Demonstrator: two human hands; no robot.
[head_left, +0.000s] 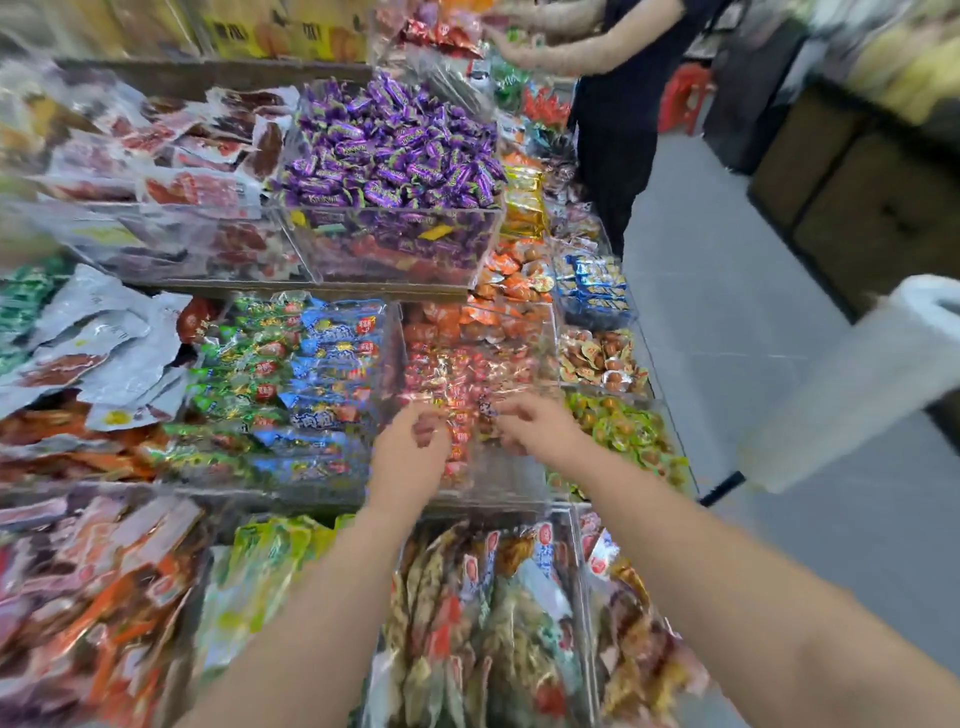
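Both my hands reach into a clear acrylic bin (540, 483) of small red-wrapped snacks (457, 374) in the middle of the display. My left hand (410, 452) hangs over the bin's near left part with its fingers curled inward. My right hand (535, 426) is beside it on the right, its fingers curled and pointing left at the wrappers. The two hands are a short gap apart. Motion blur hides whether either hand holds a snack.
Bins surround it: purple candies (395, 150) above, green and blue packs (291, 384) to the left, orange packs (498, 291), green-wrapped eggs (628, 431) to the right, long packs (483, 618) below. A person in dark clothes (613, 114) stands ahead. White plastic bags (857, 384) hang over the grey aisle floor.
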